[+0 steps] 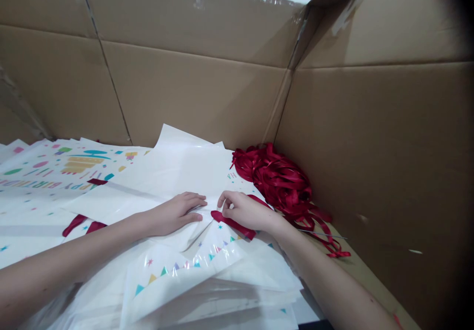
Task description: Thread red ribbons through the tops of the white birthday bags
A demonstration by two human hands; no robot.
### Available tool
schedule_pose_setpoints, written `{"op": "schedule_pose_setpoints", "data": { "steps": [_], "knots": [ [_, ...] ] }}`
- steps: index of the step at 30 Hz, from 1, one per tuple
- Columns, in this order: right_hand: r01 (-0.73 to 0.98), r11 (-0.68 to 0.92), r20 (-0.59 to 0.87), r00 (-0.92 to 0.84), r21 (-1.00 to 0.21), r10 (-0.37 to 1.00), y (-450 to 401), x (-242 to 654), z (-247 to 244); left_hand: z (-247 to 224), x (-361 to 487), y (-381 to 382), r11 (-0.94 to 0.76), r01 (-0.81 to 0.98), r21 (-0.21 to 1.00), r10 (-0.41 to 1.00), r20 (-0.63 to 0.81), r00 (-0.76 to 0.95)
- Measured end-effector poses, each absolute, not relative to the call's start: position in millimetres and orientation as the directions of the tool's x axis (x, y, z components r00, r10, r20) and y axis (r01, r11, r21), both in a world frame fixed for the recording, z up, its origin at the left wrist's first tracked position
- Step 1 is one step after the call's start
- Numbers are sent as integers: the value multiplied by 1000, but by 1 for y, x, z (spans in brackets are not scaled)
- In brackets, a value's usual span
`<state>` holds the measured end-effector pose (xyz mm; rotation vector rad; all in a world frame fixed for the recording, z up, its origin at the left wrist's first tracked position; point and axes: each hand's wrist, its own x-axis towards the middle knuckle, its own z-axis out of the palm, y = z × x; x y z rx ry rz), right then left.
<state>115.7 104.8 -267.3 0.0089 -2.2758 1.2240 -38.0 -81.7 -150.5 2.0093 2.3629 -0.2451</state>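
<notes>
White plastic sheets (185, 169) with coloured birthday print lie in a loose pile. My left hand (180, 214) rests on them near the middle, its fingers stretched out and apart. Just to its right, my right hand (242, 209) has its thumb and fingers curled together at a crease in the sheet; what is between the fingertips is too small to tell. A dark red ribbon (237, 227) runs under and beside that hand. Behind it lies a tangled heap of red ribbon (276, 177).
Tall cardboard walls (192, 83) stand behind the pile and on the right. Short red ribbon pieces (75, 224) lie among the sheets at left. A thin metal rod (326, 234) lies beyond my right wrist, by ribbon ends.
</notes>
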Motion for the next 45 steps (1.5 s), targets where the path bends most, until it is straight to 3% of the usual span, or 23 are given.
{"op": "schedule_pose_setpoints", "data": {
  "steps": [7,11,14,17,22,28,32,34,40,45],
  "knots": [
    [-258,606,478,-847,-752,232,99,126,-263,-153,-28,-85,121,986,-113,985,-113,-134],
    [-104,752,298,-946,-651,128,128,144,-257,-149,-27,-86,153,979,-134,977,-128,-171],
    [-90,793,181,-983,-602,25,140,151,-253,-146,-28,-88,164,974,-159,971,-145,-187],
    [-152,792,241,-971,-592,-6,131,147,-252,-146,-29,-89,155,972,-177,971,-152,-182],
    [-181,780,392,-916,-599,88,109,142,-253,-145,-31,-90,138,971,-194,974,-152,-168],
    [-81,815,177,-984,-574,27,125,153,-251,-143,-33,-91,120,968,-220,976,-153,-156],
    [-178,803,381,-923,-569,65,113,146,-253,-143,-35,-92,101,966,-238,978,-157,-141],
    [-156,800,401,-909,-579,113,110,147,-254,-143,-36,-93,96,966,-239,979,-151,-135],
    [-19,751,67,-997,-660,33,125,155,-254,-142,-37,-93,91,964,-250,984,-128,-126],
    [-129,824,383,-917,-552,114,109,148,-256,-141,-34,-93,67,965,-254,988,-116,-99]
  ]
}}
